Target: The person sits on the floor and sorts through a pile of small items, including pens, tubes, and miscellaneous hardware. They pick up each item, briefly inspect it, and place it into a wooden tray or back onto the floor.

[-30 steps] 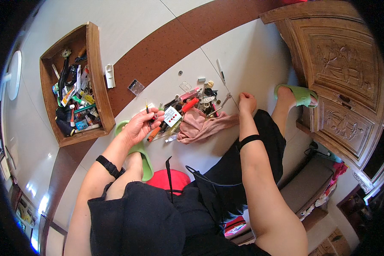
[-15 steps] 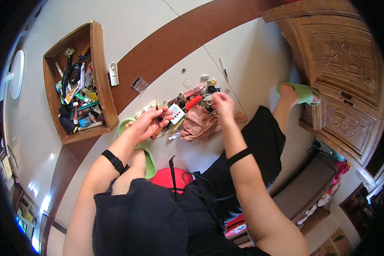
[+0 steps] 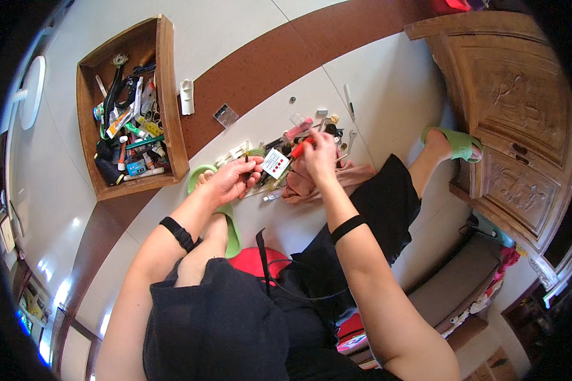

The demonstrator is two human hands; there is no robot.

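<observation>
On the pale floor (image 3: 388, 95), a wooden drawer (image 3: 169, 101) already holds many things; a mixed pile (image 3: 277, 163) is left outside. The left hand (image 3: 235, 179) pinches a thin stick (image 3: 247, 150); the right hand (image 3: 321, 155) touches the pile's red tube (image 3: 300, 148), its fingers' closing unclear.

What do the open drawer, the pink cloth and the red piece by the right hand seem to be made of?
Drawer: probably wood, smooth and brown, judging by its colour and thick build. Pink cloth: soft, matte fabric, shown by its loose folds; fibre unclear. Red piece: likely plastic, from its bright colour, but partly hidden, so uncertain.
</observation>
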